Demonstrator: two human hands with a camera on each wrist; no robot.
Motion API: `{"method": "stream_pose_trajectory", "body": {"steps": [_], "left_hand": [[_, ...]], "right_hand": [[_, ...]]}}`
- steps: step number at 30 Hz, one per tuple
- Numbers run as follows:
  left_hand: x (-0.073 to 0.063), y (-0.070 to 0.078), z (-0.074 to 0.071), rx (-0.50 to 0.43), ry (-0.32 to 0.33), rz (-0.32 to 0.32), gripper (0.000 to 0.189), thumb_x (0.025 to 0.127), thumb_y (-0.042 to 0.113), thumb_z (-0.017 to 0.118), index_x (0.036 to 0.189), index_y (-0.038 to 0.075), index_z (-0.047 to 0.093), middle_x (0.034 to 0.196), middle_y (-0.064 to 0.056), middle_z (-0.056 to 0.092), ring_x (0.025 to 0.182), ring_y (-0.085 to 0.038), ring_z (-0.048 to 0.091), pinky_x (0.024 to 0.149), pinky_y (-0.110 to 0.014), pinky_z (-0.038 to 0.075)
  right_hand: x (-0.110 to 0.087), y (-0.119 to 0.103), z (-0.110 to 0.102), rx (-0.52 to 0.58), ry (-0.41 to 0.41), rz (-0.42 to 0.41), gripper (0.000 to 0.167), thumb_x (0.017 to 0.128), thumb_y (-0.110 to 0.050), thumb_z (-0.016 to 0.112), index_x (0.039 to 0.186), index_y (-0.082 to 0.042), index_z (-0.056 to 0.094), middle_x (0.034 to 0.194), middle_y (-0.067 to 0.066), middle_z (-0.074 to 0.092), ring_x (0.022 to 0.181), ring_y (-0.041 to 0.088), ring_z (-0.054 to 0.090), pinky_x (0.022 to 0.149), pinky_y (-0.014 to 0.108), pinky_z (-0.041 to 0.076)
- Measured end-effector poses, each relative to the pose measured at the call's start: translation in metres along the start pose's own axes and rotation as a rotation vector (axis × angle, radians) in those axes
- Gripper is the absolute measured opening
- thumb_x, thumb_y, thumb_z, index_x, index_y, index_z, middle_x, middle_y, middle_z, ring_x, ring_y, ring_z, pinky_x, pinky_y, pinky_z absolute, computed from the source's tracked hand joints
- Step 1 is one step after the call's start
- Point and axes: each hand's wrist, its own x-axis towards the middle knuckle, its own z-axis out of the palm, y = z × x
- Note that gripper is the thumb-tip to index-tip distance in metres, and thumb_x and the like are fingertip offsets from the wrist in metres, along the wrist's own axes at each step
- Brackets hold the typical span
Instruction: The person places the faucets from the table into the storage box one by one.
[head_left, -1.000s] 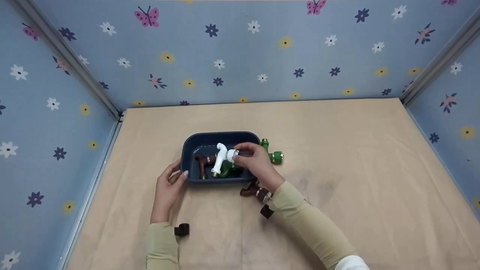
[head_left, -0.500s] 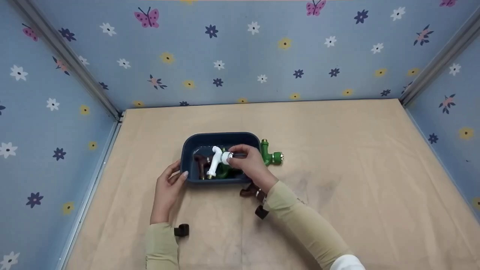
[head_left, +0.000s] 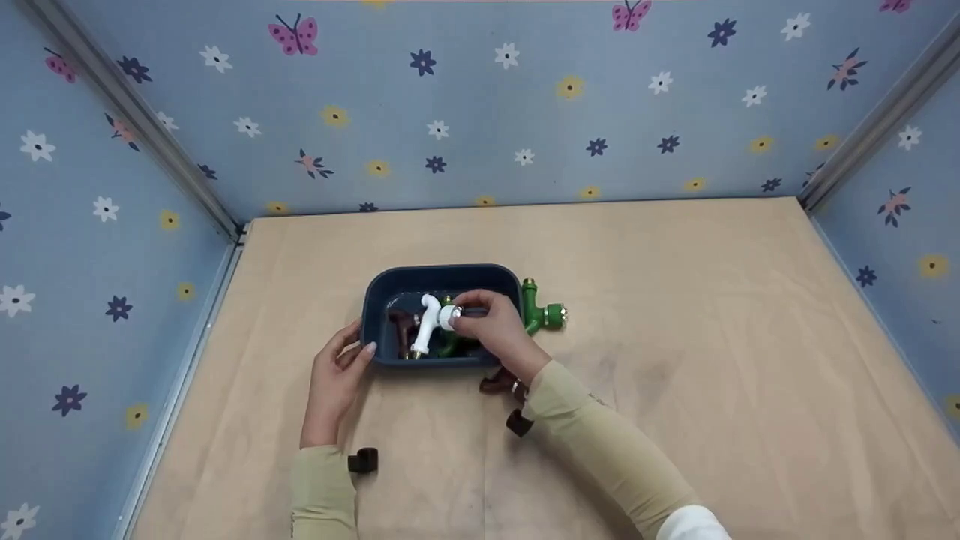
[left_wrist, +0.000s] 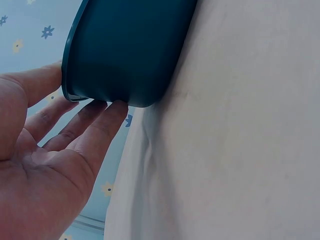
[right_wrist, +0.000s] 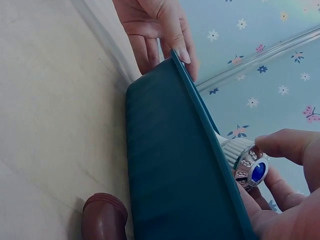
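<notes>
A white tap (head_left: 426,327) tilts inside the dark blue plastic basin (head_left: 435,363), its spout end low by the front wall. My right hand (head_left: 501,330) pinches its ribbed knob (right_wrist: 237,153) between thumb and fingers; a blue-centred silver cap shows in the right wrist view. At the basin's left front corner my left hand (head_left: 336,379) holds on, thumb at the rim and fingers against the outer end wall. Beside the white tap lies a brown tap (head_left: 400,324). A green tap (head_left: 448,346) lies partly hidden under the white one.
Outside the basin's right end lies another green tap (head_left: 534,309). Another brown tap (head_left: 495,382) is on the cloth-covered table (head_left: 675,300) near the front right corner, partly behind my right wrist. Flowered panels (head_left: 480,97) enclose the table's back and sides.
My right hand has moved a little left and down, carrying the white tap lower into the basin, nearer the brown tap. The left hand and basin stay in place.
</notes>
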Motion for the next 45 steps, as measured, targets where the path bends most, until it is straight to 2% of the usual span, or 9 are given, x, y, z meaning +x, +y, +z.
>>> {"method": "stream_pose_trajectory", "body": {"steps": [8, 13, 20, 27, 35, 40, 45], "left_hand": [[-0.005, 0.024, 0.002, -0.003, -0.029, -0.028, 0.051, 0.092, 0.001, 0.062, 0.139, -0.007, 0.044, 0.130, -0.028, 0.047, 0.118, -0.040, 0.050, 0.086, -0.019, 0.049], [-0.005, 0.028, 0.003, 0.001, -0.037, -0.033, 0.052, 0.093, 0.003, 0.062, 0.139, -0.008, 0.042, 0.132, -0.030, 0.045, 0.118, -0.042, 0.049, 0.087, -0.018, 0.049], [0.002, -0.001, -0.001, 0.009, 0.003, 0.016, 0.050, 0.091, 0.009, 0.066, 0.138, 0.002, 0.049, 0.129, -0.020, 0.052, 0.115, -0.034, 0.054, 0.087, -0.019, 0.049], [0.002, -0.001, 0.001, -0.021, -0.001, 0.011, 0.049, 0.091, 0.008, 0.065, 0.138, 0.003, 0.050, 0.128, -0.018, 0.053, 0.113, -0.032, 0.056, 0.084, -0.022, 0.051], [0.002, -0.002, 0.001, -0.017, 0.017, 0.020, 0.048, 0.090, 0.008, 0.066, 0.136, 0.003, 0.052, 0.126, -0.016, 0.055, 0.110, -0.030, 0.057, 0.085, -0.023, 0.051], [0.002, -0.004, 0.001, -0.004, 0.022, 0.008, 0.049, 0.090, 0.010, 0.067, 0.136, 0.004, 0.052, 0.127, -0.017, 0.055, 0.109, -0.029, 0.058, 0.086, -0.023, 0.051], [0.001, -0.004, 0.001, -0.010, 0.015, 0.006, 0.049, 0.091, 0.010, 0.066, 0.137, 0.004, 0.052, 0.126, -0.017, 0.055, 0.108, -0.027, 0.058, 0.087, -0.023, 0.051]], "right_hand": [[0.002, 0.000, 0.003, -0.014, 0.018, 0.018, 0.026, 0.079, 0.004, 0.072, 0.104, 0.001, 0.065, 0.104, 0.012, 0.062, 0.090, 0.021, 0.065, 0.076, 0.029, 0.056], [0.005, 0.001, 0.004, -0.015, 0.023, 0.020, 0.026, 0.078, 0.006, 0.072, 0.103, 0.002, 0.065, 0.100, 0.011, 0.063, 0.087, 0.019, 0.065, 0.074, 0.029, 0.056], [0.007, 0.002, 0.006, -0.020, 0.017, 0.022, 0.025, 0.078, 0.007, 0.072, 0.101, 0.001, 0.066, 0.100, 0.011, 0.063, 0.089, 0.019, 0.065, 0.075, 0.030, 0.056], [0.010, 0.004, 0.007, -0.063, -0.012, 0.032, 0.025, 0.078, 0.004, 0.072, 0.102, -0.001, 0.067, 0.102, 0.009, 0.064, 0.089, 0.018, 0.064, 0.074, 0.027, 0.055], [0.012, 0.006, 0.007, -0.058, -0.034, 0.030, 0.025, 0.078, 0.005, 0.071, 0.103, -0.001, 0.066, 0.103, 0.009, 0.064, 0.088, 0.017, 0.063, 0.074, 0.027, 0.055], [0.012, 0.005, 0.008, 0.021, -0.046, 0.066, 0.023, 0.082, 0.002, 0.067, 0.105, 0.002, 0.064, 0.104, 0.011, 0.063, 0.087, 0.019, 0.064, 0.078, 0.034, 0.056], [0.012, 0.002, 0.009, 0.143, -0.044, 0.119, 0.025, 0.095, -0.009, 0.055, 0.113, 0.008, 0.060, 0.110, 0.014, 0.061, 0.092, 0.020, 0.063, 0.086, 0.041, 0.054]]}}
